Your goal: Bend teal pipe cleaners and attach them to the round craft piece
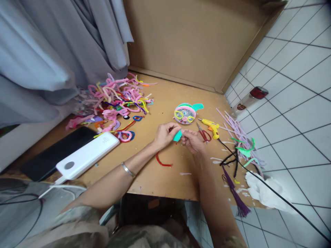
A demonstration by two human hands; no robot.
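Between my two hands is a small turquoise fuzzy piece (pixel 177 136), which looks like shaped pipe cleaner. My left hand (pixel 167 134) pinches it from the left with thumb and finger. From the right, the fingers of my right hand (pixel 191 140) are closed at its edge; the exact contact is partly hidden. Just beyond them sits a round craft piece (pixel 185 114) with pink and green rims, yellow loops and a turquoise tail-like part. Red-handled scissors (pixel 204 133) lie to the right of my right hand. A red pipe cleaner (pixel 163 162) lies below my hands.
A yellow glue gun (pixel 211 127) with a black cord lies at right, near lilac pipe cleaners (pixel 232 125) and a purple tassel (pixel 236 196). Tangled pink pipe cleaners (pixel 116 93) fill the back left. A white power bank (pixel 88 155) and black phone (pixel 57 151) lie at left.
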